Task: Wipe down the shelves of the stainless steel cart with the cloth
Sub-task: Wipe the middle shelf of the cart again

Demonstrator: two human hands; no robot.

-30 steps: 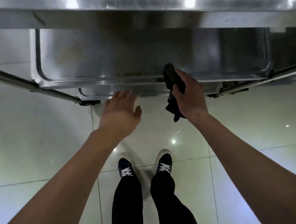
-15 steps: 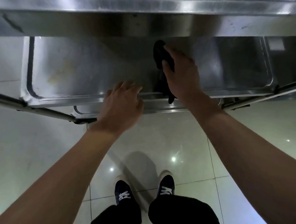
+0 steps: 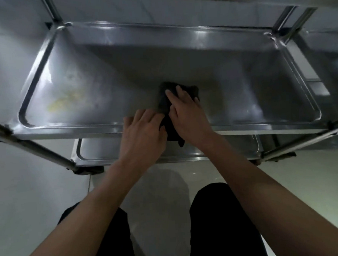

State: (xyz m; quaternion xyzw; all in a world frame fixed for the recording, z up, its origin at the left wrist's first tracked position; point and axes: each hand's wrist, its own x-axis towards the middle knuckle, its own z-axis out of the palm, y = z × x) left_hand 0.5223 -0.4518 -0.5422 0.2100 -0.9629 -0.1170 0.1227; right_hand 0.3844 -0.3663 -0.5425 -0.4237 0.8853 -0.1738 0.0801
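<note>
I see the stainless steel cart [image 3: 243,127] from above, with its middle shelf [image 3: 121,75] filling most of the view and a lower shelf [image 3: 98,152] showing beneath its near rim. The dark cloth [image 3: 165,100] lies on the middle shelf near the front edge, roughly at the centre, and its near end drapes over the rim and hangs a little below it. My right hand [image 3: 187,115] lies flat on top of the cloth, fingers straight and spread, pressing it against the metal. My left hand [image 3: 142,131] rests at the front rim just beside the cloth, fingers loosely extended and touching the cloth's left edge; I cannot tell whether it pinches any fabric. A yellowish stain [image 3: 63,101] marks the left part of the shelf, well apart from the cloth. Slanted steel tubes [image 3: 33,150] of the frame run at the left and right corners. Below, my dark trousers [image 3: 221,223] stand over a glossy tiled floor [image 3: 30,205].
</note>
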